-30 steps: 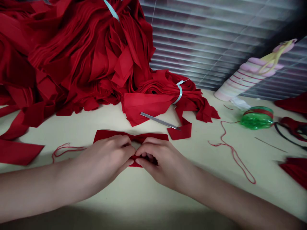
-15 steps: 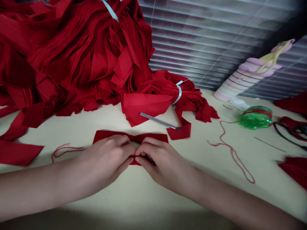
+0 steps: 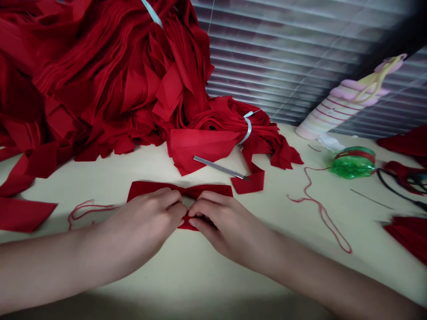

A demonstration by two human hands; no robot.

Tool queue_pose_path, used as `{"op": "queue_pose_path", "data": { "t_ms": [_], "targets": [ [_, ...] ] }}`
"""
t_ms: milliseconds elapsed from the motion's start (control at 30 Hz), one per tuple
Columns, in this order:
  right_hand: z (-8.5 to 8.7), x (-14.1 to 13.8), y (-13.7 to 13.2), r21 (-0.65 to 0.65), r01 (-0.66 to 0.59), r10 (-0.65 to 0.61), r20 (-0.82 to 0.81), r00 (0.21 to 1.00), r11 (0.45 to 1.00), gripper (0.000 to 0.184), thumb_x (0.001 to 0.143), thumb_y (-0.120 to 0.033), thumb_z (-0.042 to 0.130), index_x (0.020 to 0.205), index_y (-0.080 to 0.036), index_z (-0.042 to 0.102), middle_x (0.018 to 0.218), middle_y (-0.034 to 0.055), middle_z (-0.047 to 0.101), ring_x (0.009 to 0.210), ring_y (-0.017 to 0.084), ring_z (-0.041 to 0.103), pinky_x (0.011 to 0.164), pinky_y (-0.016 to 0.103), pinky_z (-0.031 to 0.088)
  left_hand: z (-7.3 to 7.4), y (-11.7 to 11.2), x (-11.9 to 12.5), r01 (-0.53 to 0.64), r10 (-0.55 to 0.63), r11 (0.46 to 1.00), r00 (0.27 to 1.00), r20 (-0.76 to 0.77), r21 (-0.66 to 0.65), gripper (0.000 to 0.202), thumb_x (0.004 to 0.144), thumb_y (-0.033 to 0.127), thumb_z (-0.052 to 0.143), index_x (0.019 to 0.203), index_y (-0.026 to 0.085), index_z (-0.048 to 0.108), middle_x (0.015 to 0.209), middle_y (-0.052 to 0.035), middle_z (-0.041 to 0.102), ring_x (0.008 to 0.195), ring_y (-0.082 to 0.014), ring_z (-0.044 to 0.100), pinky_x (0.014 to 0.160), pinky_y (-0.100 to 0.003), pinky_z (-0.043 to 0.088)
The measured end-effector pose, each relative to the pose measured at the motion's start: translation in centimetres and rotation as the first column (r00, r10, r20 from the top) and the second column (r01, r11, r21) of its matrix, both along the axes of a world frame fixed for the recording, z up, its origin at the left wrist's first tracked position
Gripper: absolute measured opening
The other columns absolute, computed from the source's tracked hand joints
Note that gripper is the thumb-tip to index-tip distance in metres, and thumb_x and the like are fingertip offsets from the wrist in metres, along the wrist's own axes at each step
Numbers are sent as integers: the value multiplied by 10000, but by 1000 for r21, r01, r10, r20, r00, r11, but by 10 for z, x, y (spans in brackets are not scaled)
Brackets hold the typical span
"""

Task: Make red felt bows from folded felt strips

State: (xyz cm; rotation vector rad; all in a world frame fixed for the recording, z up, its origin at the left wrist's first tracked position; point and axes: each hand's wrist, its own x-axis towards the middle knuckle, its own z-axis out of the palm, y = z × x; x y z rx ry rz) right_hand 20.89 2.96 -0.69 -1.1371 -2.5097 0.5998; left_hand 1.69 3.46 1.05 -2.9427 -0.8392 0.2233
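Observation:
A red fabric bow [image 3: 147, 187], pinched in at its middle, lies low over the table in front of me. My left hand [image 3: 156, 213] has its fingers closed on the left side of the pinched middle. From the right, my right hand [image 3: 222, 218] grips the same middle between thumb and fingertips. The two hands nearly meet there and hide most of the bow. Loose red thread [image 3: 90, 208] emerges beside my left wrist. Just beyond the bow, metal tweezers [image 3: 220, 168] rest partly on red cloth.
Large heaps of red fabric strips [image 3: 116, 80] fill the back left, with a tied bundle [image 3: 250, 129] beside them. At right are a green spool [image 3: 353, 163] of red thread, a loop of thread [image 3: 325, 213], a pink-and-white striped cylinder [image 3: 336, 111] and scissors [image 3: 418, 180]. Window blinds [image 3: 267, 58] stand behind.
My left fingertips have shifted slightly at the bow's middle, the thumb drawing back a little. My right hand keeps its grip. The whole view has moved slightly.

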Motion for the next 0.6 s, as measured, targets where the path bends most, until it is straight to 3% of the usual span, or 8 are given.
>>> {"op": "queue_pose_path", "data": {
  "t_ms": [167, 300, 467, 600],
  "targets": [
    [0, -2, -2, 46, -11, 8, 68, 998, 999, 117, 881, -118, 528, 834, -116, 635, 803, 59, 601, 747, 170, 577, 668, 294, 485, -2, -1, 0, -103, 111, 990, 991, 81, -91, 392, 604, -78, 350, 822, 158, 574, 828, -56, 573, 709, -187, 557, 632, -296, 508],
    [-2, -3, -3, 79, -14, 7, 90, 996, 997, 145, 886, -101, 497, 827, -113, 629, 794, 62, 593, 745, 175, 571, 672, 304, 484, -2, -2, -1, -80, 86, 995, 992, 97, -63, 358, 601, -77, 356, 765, 166, 562, 773, -38, 571, 716, -182, 555, 636, -272, 501],
    [-3, -1, -4, 31, 6, -7, 46, 999, 1000, 148, 898, -139, 497, 856, -117, 638, 824, 64, 590, 766, 176, 567, 691, 306, 488, -3, -3, -3, -65, 67, 998, 983, 170, -13, 321, 604, -68, 368, 727, 175, 537, 738, -27, 552, 674, -169, 542, 599, -249, 489],
    [-7, 1, -7, 159, -19, 26, -43, 999, 987, 171, 877, -117, 481, 829, -128, 644, 831, 63, 589, 759, 169, 547, 696, 306, 473, -7, -2, -3, -91, 101, 995, 962, 252, -49, 254, 679, -46, 404, 698, 183, 513, 717, -13, 519, 644, -158, 523, 601, -249, 484]
  ]
}}
